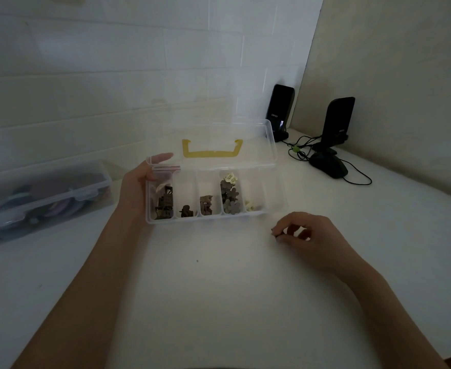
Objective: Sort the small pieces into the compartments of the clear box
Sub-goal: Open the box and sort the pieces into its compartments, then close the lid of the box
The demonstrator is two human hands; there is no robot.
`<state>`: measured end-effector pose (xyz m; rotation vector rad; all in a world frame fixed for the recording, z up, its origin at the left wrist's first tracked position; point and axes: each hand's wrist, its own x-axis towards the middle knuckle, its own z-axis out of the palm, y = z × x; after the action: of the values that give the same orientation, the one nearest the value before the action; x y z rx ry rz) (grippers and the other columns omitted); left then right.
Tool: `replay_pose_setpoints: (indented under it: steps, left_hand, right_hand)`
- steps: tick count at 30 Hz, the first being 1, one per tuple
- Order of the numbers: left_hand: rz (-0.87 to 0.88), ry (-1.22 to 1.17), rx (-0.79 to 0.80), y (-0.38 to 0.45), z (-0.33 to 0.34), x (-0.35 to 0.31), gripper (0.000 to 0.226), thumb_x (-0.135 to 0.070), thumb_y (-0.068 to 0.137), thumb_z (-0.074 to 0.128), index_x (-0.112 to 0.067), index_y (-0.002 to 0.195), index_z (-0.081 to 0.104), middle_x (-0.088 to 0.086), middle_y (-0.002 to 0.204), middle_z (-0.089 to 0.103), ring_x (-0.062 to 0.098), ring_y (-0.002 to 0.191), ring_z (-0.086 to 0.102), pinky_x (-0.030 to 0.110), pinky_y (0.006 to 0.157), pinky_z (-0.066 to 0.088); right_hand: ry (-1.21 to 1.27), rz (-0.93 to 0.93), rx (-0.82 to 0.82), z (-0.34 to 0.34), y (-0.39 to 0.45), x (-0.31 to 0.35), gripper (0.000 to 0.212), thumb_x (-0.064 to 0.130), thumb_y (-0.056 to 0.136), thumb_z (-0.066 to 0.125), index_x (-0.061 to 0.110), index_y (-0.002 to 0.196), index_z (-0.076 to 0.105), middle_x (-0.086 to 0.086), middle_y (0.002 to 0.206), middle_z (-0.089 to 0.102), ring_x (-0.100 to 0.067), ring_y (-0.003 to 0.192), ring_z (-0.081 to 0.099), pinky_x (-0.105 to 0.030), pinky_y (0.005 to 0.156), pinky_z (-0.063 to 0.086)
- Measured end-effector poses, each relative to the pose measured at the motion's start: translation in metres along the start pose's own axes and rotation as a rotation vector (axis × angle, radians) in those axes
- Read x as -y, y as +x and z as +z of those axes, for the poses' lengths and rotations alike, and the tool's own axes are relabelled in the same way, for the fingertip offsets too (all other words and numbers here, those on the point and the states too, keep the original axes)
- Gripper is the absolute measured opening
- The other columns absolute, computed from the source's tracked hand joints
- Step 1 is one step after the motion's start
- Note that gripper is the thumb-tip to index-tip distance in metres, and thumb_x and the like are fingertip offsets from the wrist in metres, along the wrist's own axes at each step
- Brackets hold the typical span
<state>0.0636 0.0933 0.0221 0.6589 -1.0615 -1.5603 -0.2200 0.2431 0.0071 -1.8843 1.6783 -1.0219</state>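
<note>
Steadying the clear box on the desk with my left hand, fingers curled round its end, five compartments already stocked, while my right hand pinches one last dark piece just beside it.

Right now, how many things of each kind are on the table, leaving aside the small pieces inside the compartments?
Clear boxes: 2, the open compartment box with the yellow handle, held by the left hand, and a closed storage box at left
Black speakers: 2
Black computer mouse: 1
Small dark piece pinched by the right hand: 1
Total: 6
</note>
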Motion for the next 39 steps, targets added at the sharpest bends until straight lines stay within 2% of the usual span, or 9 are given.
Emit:
replay_pose_setpoints:
  steps: [3, 8, 13, 17, 21, 28, 33, 37, 39]
  left_hand:
    - [0.007, 0.001, -0.005, 0.001, -0.001, 0.001, 0.035, -0.01, 0.082, 0.035, -0.013, 0.105, 0.061, -0.006, 0.061, 0.065, 0.005, 0.055, 0.058, 0.021, 0.057, 0.048]
    - [-0.01, 0.07, -0.058, 0.0, 0.0, 0.0, 0.038, -0.017, 0.07, 0.045, -0.016, 0.101, 0.065, 0.001, 0.074, 0.066, 0.017, 0.07, 0.052, 0.03, 0.065, 0.04]
    - [0.009, 0.095, -0.066, 0.0, 0.001, 0.0, 0.041, -0.005, 0.076, 0.035, -0.016, 0.103, 0.065, 0.006, 0.083, 0.067, 0.02, 0.075, 0.057, 0.034, 0.068, 0.043]
    - [0.005, 0.069, -0.052, 0.001, 0.001, 0.0, 0.043, -0.001, 0.078, 0.031, -0.015, 0.103, 0.064, 0.004, 0.078, 0.069, 0.018, 0.07, 0.061, 0.029, 0.063, 0.049]
    - [0.009, 0.045, -0.019, 0.0, 0.002, 0.0, 0.042, 0.001, 0.08, 0.03, -0.012, 0.103, 0.062, 0.001, 0.072, 0.07, 0.012, 0.06, 0.065, 0.021, 0.053, 0.052]
    - [0.011, 0.085, -0.03, 0.004, -0.001, 0.001, 0.047, 0.002, 0.079, 0.028, -0.01, 0.113, 0.059, 0.01, 0.086, 0.067, 0.021, 0.079, 0.063, 0.028, 0.069, 0.052]
    - [0.01, 0.068, -0.049, 0.008, -0.005, 0.003, 0.046, -0.001, 0.083, 0.032, -0.014, 0.118, 0.059, 0.016, 0.094, 0.065, 0.028, 0.091, 0.058, 0.038, 0.081, 0.042]
    - [0.03, 0.091, -0.071, 0.009, -0.005, 0.008, 0.044, 0.002, 0.082, 0.037, -0.024, 0.103, 0.066, 0.006, 0.089, 0.07, 0.019, 0.083, 0.061, 0.03, 0.077, 0.047]
    - [0.036, 0.077, -0.083, 0.009, -0.005, 0.011, 0.042, 0.001, 0.081, 0.038, -0.022, 0.1, 0.067, 0.007, 0.095, 0.068, 0.02, 0.087, 0.059, 0.032, 0.082, 0.045]
  right_hand:
    - [0.033, -0.034, -0.046, -0.001, 0.0, 0.001, 0.024, 0.006, 0.076, 0.074, 0.029, 0.081, 0.07, 0.009, 0.078, 0.067, -0.01, 0.07, 0.058, -0.021, 0.063, 0.048]
    - [0.115, -0.103, -0.202, -0.003, 0.006, 0.006, 0.024, 0.006, 0.078, 0.072, 0.03, 0.077, 0.067, 0.009, 0.079, 0.068, -0.011, 0.07, 0.059, -0.022, 0.061, 0.047]
    - [0.058, -0.142, -0.373, -0.004, 0.026, 0.014, 0.025, 0.005, 0.08, 0.07, 0.03, 0.079, 0.066, 0.014, 0.083, 0.067, -0.006, 0.071, 0.058, -0.019, 0.061, 0.046]
    - [-0.05, -0.152, -0.359, -0.001, 0.041, 0.014, 0.023, 0.004, 0.082, 0.067, 0.027, 0.082, 0.069, 0.017, 0.086, 0.066, -0.005, 0.074, 0.056, -0.016, 0.058, 0.042]
    - [-0.185, -0.17, -0.344, 0.002, 0.05, 0.008, 0.021, 0.003, 0.084, 0.065, 0.021, 0.09, 0.071, 0.006, 0.101, 0.062, -0.009, 0.082, 0.054, -0.011, 0.063, 0.038]
    - [-0.061, -0.163, -0.406, 0.007, 0.051, 0.003, 0.029, 0.004, 0.091, 0.054, 0.03, 0.099, 0.063, 0.012, 0.107, 0.056, 0.001, 0.084, 0.054, -0.006, 0.066, 0.041]
    - [0.172, -0.038, -0.35, 0.008, 0.069, 0.005, 0.036, 0.025, 0.098, 0.047, 0.032, 0.133, 0.043, 0.015, 0.135, 0.043, -0.001, 0.116, 0.048, 0.0, 0.08, 0.038]
    - [0.378, 0.088, -0.236, 0.02, 0.089, 0.009, 0.044, 0.038, 0.099, 0.04, 0.027, 0.142, 0.035, 0.008, 0.145, 0.038, -0.011, 0.132, 0.039, -0.032, 0.109, 0.033]
    - [0.494, 0.135, -0.262, 0.024, 0.095, 0.012, 0.044, 0.045, 0.098, 0.039, 0.028, 0.138, 0.04, 0.005, 0.141, 0.044, -0.012, 0.127, 0.045, -0.04, 0.109, 0.035]
